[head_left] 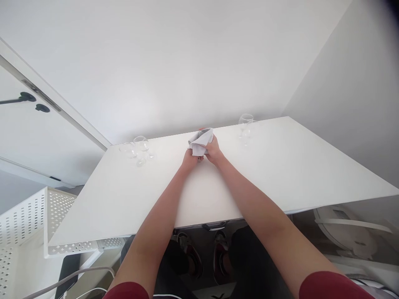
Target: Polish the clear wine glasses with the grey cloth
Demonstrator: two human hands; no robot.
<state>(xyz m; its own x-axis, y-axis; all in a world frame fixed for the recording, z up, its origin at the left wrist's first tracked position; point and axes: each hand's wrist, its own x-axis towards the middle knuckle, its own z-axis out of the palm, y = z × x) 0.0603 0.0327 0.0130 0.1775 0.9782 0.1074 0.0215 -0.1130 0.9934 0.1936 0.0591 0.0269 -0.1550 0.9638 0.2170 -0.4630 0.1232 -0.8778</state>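
Above the far middle of the white table (280, 166), a light grey cloth (201, 143) is bunched between both hands. My right hand (213, 149) is closed on the cloth's right side, fingers partly hidden behind its folds. Below the cloth, my left hand (190, 159) is closed around a wine glass (199, 159), of which only a small clear, shiny part shows; the cloth covers the rest. To the left stands a group of clear stemmed wine glasses (141, 143). More stemmed glasses (246, 119) are at the table's back right.
A white wall (187, 62) rises behind the table. At left are a door with a dark handle (26, 97) and a white perforated shelf unit (46, 224). A cable (77, 274) runs at lower left. A round white appliance (346, 236) sits below the table's right side.
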